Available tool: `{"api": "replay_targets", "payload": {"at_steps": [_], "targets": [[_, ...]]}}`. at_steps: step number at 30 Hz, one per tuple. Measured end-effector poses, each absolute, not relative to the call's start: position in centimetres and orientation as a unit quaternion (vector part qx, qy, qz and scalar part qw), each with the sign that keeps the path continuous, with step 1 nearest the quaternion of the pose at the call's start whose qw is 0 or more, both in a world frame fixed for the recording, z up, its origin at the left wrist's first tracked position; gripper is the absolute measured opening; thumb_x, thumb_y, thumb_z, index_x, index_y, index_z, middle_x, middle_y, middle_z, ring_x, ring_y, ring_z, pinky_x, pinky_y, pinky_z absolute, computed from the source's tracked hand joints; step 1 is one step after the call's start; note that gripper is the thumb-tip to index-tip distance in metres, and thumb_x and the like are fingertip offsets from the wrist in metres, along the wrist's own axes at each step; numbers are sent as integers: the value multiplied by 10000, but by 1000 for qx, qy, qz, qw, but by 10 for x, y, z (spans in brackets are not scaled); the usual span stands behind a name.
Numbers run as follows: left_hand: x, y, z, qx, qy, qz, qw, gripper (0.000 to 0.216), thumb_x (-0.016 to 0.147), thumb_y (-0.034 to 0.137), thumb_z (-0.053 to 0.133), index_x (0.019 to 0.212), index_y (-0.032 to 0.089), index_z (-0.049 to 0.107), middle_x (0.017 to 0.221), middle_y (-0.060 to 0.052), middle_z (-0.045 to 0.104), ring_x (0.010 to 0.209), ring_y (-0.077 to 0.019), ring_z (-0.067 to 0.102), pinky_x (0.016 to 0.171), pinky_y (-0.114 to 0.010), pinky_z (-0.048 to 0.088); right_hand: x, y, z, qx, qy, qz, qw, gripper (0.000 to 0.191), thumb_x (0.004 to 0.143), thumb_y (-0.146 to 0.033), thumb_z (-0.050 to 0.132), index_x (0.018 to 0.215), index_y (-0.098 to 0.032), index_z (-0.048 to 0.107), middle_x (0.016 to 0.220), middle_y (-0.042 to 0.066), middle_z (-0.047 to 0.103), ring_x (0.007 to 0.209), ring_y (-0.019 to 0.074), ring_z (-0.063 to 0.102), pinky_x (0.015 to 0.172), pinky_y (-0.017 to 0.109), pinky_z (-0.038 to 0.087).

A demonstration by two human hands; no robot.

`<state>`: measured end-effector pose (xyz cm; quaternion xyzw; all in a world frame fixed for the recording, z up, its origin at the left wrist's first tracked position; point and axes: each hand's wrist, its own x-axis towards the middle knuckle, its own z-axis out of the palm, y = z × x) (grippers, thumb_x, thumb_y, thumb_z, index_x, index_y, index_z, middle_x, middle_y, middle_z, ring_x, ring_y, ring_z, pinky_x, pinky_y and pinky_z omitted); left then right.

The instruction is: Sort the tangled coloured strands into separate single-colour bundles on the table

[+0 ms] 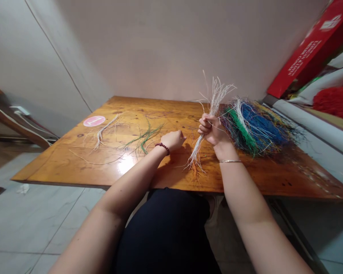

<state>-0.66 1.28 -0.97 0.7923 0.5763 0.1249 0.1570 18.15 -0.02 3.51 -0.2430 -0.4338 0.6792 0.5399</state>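
Observation:
Above the table, my right hand (212,131) is closed around a bundle of thin white wires (217,95). The bundle stands tilted, its looped ends fanning out above the fist and its loose ends hanging below. Left of it, my left hand (173,140) is curled just over the tabletop with its knuckles up. Whatever its fingers hold, if anything, is hidden from view. Some green wires (147,136) lie beside my left hand. A short tuft of orange wires (194,170) rests beneath the hanging white ends.
A large heap of blue wires (255,121) with green, white and yellow strands lies right of my right hand. Further left on the wooden table (60,163) are a small white wire bunch (103,131) and a pink round sticker (94,121). A red box (308,49) leans at right.

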Motion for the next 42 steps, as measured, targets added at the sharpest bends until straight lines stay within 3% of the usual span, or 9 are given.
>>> {"api": "replay_targets", "payload": {"at_steps": [4, 9, 14, 21, 28, 33, 39, 42], "targets": [[-3, 11, -15, 808, 559, 84, 169, 395, 957, 501, 486, 1054, 148, 633, 996, -203, 735, 938, -331, 703, 764, -376, 492, 181, 1, 36, -238, -423, 658, 575, 418, 736, -263, 718, 662, -202, 311, 534, -112, 188, 428, 32, 106, 403, 170, 178], [2, 11, -23, 818, 539, 98, 176, 294, 956, 433, 526, 1038, 159, 593, 920, -160, 741, 849, -259, 710, 738, -311, 493, 181, 0, 39, -238, -416, 654, 585, 366, 756, -262, 707, 674, -199, 356, 541, -109, 194, 429, 35, 99, 403, 170, 177], [6, 10, -27, 830, 522, 120, 157, 251, 969, 356, 497, 1107, 159, 569, 963, -154, 736, 877, -275, 701, 752, -336, 495, 183, -2, 42, -248, -421, 644, 589, 343, 769, -288, 695, 682, -201, 375, 537, -109, 198, 430, 37, 103, 410, 177, 175], [10, 3, -32, 872, 472, 89, 95, 351, 979, 492, 496, 1050, 166, 606, 983, -158, 723, 891, -305, 699, 772, -365, 506, 193, 1, 46, -231, -446, 625, 597, 429, 725, -355, 746, 687, -210, 345, 526, -108, 185, 435, 42, 84, 406, 202, 151], [11, 2, -33, 880, 465, 57, 80, 392, 1010, 498, 444, 1066, 155, 625, 1039, -164, 722, 915, -284, 698, 777, -343, 508, 215, -6, 56, -168, -440, 587, 658, 519, 707, -436, 761, 700, -226, 286, 519, -100, 195, 439, 63, 95, 417, 252, 109], [12, 3, -33, 879, 467, 49, 87, 370, 1008, 476, 464, 1078, 154, 633, 1049, -159, 719, 941, -287, 693, 782, -341, 504, 229, 0, 53, -143, -402, 566, 706, 458, 774, -465, 741, 703, -231, 355, 502, -85, 207, 428, 73, 154, 420, 277, 115], [10, 5, -35, 880, 461, 60, 91, 332, 993, 465, 496, 1018, 163, 632, 943, -135, 705, 844, -262, 673, 721, -318, 467, 227, 1, 49, -94, -373, 602, 700, 329, 849, -370, 705, 726, -230, 433, 511, -89, 207, 424, 66, 130, 391, 247, 148], [11, 7, -32, 866, 470, 117, 124, 307, 959, 473, 551, 932, 174, 611, 835, -93, 669, 745, -225, 619, 667, -297, 423, 221, 1, 50, -111, -380, 602, 694, 345, 858, -407, 699, 724, -228, 436, 508, -93, 188, 414, 59, 136, 383, 236, 151]]}}
